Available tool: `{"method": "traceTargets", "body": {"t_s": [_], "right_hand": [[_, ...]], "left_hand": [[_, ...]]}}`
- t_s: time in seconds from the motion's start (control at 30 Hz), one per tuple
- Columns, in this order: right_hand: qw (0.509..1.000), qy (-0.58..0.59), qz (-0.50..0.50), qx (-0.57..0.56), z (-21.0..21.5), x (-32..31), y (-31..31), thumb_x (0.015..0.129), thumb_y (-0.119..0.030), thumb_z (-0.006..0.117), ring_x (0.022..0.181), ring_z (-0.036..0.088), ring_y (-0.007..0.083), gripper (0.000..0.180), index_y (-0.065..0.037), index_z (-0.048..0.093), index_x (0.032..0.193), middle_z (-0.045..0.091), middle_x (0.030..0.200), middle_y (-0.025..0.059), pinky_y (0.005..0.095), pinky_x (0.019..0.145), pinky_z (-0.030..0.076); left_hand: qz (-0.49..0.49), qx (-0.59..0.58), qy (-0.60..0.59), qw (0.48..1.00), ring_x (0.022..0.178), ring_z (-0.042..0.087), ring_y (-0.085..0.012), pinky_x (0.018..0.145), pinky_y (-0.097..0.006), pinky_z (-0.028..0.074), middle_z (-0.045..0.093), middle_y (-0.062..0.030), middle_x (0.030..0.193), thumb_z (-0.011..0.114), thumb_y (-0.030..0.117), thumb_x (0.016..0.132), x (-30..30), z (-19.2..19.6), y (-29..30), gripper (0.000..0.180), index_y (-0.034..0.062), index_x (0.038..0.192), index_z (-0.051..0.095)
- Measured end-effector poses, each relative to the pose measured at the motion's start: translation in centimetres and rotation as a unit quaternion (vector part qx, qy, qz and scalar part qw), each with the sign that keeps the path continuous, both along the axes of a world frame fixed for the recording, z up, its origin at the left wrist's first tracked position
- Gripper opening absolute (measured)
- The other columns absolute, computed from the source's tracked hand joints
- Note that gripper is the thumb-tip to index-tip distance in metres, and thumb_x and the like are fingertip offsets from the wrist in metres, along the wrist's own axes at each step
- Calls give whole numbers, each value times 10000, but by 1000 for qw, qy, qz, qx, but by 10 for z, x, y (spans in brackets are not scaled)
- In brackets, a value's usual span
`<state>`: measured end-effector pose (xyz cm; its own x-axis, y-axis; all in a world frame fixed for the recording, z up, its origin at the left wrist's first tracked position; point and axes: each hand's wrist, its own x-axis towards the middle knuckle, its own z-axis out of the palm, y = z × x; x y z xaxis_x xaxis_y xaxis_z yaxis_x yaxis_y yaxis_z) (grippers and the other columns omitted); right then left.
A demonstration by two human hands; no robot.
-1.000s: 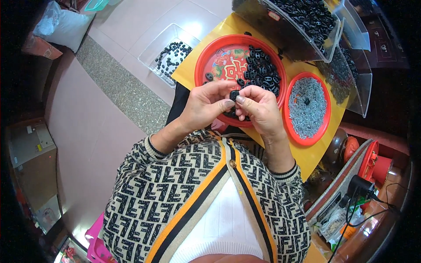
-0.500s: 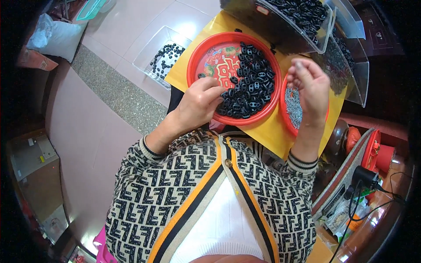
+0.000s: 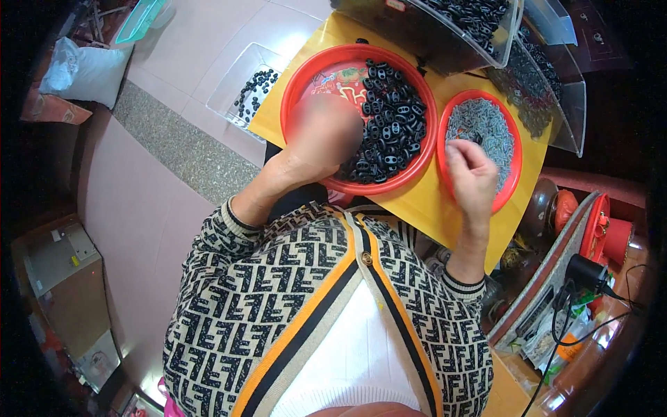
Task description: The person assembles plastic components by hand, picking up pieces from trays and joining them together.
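Note:
My left hand (image 3: 319,142) is over the lower left part of a round red tray (image 3: 381,187). Blur covers its fingers, so whatever they hold does not show. Many small black oval pieces with two holes (image 3: 394,128) are heaped across that tray's right side; its patterned bottom shows at the upper left. My right hand (image 3: 475,179) is at the near left edge of a smaller red oval tray (image 3: 517,170), thumb and fingers pinched together. Small grey metal pins or screws (image 3: 490,125) fill this tray. A dark spot shows just beyond the fingertips; anything between them is too small to make out.
Both trays rest on a yellow board (image 3: 410,206). Left of it, a clear bin (image 3: 224,90) contains scattered black pieces. Large clear bins (image 3: 424,42) of black parts stand at the far right edge. A black adapter with cables (image 3: 585,272) lies at the right.
My right hand has come down and toward me, uncovering more of the small tray. My left hand has shifted slightly up over the round tray. The whole view has moved a little.

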<state>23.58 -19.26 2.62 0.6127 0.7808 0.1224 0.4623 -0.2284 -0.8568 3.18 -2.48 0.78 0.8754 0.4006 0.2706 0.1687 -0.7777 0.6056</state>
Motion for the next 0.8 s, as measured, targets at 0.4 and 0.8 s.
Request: {"method": "traceTargets", "body": {"t_s": [0.4,0.8], "right_hand": [[886,-352,302,-1,-1,-59,70,661,-20,538,762,488,263,74,-42,565,727,527,765,96,351,673,420],[975,-45,220,7,6,-51,56,761,27,517,688,478,148,36,1,500,780,476,717,51,261,630,403]], "left_hand": [[28,5,-41,999,697,525,-318,633,-388,427,539,-141,699,548,-41,627,-14,1,-6,144,11,759,575],[62,-126,-144,980,686,550,-286,621,-340,452,548,-138,715,654,32,647,-9,13,-20,179,-2,806,580]]}}
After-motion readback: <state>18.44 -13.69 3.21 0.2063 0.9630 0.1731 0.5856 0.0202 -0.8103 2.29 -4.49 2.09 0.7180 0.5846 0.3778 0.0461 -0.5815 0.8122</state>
